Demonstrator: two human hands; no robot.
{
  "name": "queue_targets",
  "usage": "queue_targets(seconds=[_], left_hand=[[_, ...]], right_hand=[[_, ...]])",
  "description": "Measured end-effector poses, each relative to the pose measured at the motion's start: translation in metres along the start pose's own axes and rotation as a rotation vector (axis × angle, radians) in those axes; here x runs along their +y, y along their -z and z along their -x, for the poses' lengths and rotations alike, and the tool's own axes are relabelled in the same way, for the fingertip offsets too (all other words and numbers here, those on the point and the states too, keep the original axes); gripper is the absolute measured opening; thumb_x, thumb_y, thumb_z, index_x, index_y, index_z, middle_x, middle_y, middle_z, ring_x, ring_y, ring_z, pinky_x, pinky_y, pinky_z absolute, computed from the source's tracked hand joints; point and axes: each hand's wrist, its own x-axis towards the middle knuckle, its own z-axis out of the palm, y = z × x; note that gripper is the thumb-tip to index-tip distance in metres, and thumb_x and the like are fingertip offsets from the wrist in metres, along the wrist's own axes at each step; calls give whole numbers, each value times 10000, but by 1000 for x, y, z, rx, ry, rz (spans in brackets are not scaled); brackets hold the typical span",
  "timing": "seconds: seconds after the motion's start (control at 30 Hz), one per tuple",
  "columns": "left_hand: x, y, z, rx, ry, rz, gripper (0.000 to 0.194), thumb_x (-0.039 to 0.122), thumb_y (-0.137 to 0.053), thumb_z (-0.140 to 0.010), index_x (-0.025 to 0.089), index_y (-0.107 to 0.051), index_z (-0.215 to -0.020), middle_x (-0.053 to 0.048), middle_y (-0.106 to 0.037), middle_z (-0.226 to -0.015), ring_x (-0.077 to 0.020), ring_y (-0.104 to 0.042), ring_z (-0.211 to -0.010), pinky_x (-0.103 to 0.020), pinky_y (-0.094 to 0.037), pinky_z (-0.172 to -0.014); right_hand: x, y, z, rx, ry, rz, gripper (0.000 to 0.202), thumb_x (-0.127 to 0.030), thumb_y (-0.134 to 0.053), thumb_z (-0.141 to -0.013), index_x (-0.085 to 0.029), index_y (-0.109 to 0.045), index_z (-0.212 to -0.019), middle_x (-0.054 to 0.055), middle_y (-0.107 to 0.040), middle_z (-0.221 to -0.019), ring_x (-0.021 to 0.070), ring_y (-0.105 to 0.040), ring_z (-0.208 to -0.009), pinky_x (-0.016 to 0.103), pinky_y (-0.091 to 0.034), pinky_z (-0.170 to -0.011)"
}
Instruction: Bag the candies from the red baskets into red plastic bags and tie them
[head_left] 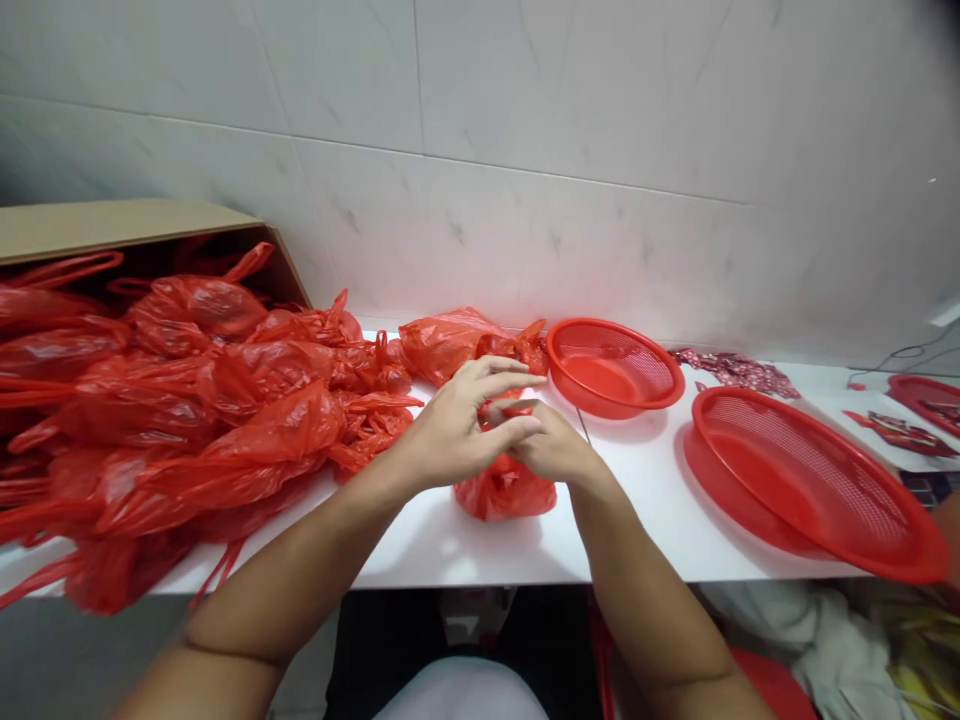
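Observation:
A small filled red plastic bag (504, 497) sits on the white table in front of me. Right above its top, my two hands overlap. My left hand (459, 425) has its fingers stretched out to the right and the thumb apart from them, with red plastic showing in the gap. Bent inward from the other side, my right hand (551, 440) has its fingers closed around the upper part of the bag; their tips are partly hidden behind the left hand. What the bag contains cannot be made out.
Many tied red bags (165, 400) are heaped on the left, spilling from a cardboard box (127, 225). Another red bag (450, 340) lies behind my hands. Two red baskets (615, 375) (795, 490) stand on the right, with small red-and-white packets (739, 373) near the wall.

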Motion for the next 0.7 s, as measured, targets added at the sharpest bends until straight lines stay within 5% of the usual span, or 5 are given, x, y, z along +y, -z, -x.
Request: queue_targets(seconds=[0.1, 0.2, 0.33, 0.5, 0.7], left_hand=[[-22, 10, 12, -40, 34, -140, 219, 193, -809, -830, 269, -842, -1033, -77, -766, -1061, -287, -680, -1039, -413, -521, -992], [-42, 14, 30, 35, 89, -260, 37, 259, -796, -859, 251, -824, -835, -53, -740, -807, -234, -646, -773, -353, -527, -812], [-53, 6, 52, 151, -9, -295, 80, 254, -862, -793, 246, -782, -795, -57, -707, -836, -254, -653, -882, -392, -513, -951], [-71, -5, 55, -66, 11, -47, 886, 265, -902, -732, 271, -489, -1516, -138, -606, -1447, -297, -622, -1277, -461, -505, -1089], [-88, 1, 48, -311, 308, 159, 486, 363, -792, -870, 163, -662, -1293, -89, -759, -1028, -242, -730, -947, -367, -568, -884]], right_hand=[[6, 2, 6, 22, -155, -163, 432, -574, -539, -999, -218, -537, -753, -85, -416, -482, 84, -358, -421, 218, -305, -442], [16, 2, 12, 11, -248, -210, 551, -721, -502, -977, -197, -593, -834, -32, -584, -515, 121, -535, -432, 239, -442, -475], [26, 3, 15, 60, -250, -354, 577, -741, -535, -954, -178, -659, -978, -4, -670, -595, 149, -636, -467, 256, -525, -512], [22, 15, 25, -112, -113, -265, 441, -556, -694, -945, -139, -726, -805, 38, -706, -695, 88, -565, -465, 224, -495, -517], [35, 19, 43, 68, 215, 270, 130, -189, -750, -901, -237, -828, -995, 58, -749, -977, 161, -714, -829, 272, -583, -725]])
